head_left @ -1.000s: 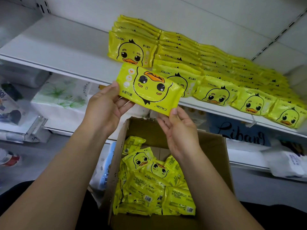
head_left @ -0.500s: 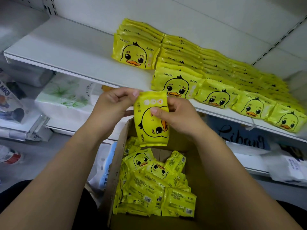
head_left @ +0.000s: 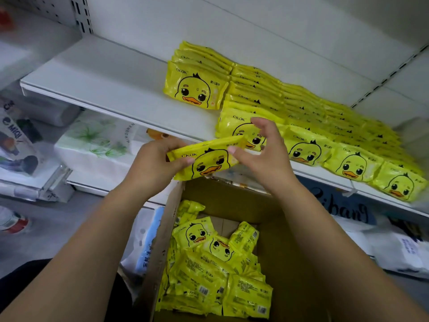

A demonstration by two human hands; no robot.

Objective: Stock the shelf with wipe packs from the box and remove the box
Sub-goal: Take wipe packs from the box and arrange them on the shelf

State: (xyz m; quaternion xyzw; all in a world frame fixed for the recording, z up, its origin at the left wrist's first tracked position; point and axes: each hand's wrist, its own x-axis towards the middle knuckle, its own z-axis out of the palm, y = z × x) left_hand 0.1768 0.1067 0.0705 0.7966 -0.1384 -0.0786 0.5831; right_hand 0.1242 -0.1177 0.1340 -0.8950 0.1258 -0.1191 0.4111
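A person holds one yellow duck-print wipe pack (head_left: pixel 206 160) in the air, face up and roughly level, just above the far edge of the open box (head_left: pixel 285 240) and just in front of the lip of the white shelf (head_left: pixel 111 84). The left hand (head_left: pixel 153 163) pinches the pack's left end, with the thumb on the printed face and the fingers curled underneath. The right hand (head_left: pixel 262 154) meets the pack's right end with its thumb tip only; its fingers are lifted above the pack, loosely curved and slightly spread, gripping nothing. On the shelf, rows of the same packs (head_left: pixel 308 147) lie flat and overlapping from the middle out to the right, and one more stack (head_left: pixel 195 89) sits at their left end, farther back. The left half of the shelf is bare. The box stands below the shelf between the person's forearms, and more loose packs (head_left: pixel 209 275) lie jumbled in its left part, some face up and some showing barcodes. A tissue bundle (head_left: pixel 97 140) sits on the lower shelf at left.
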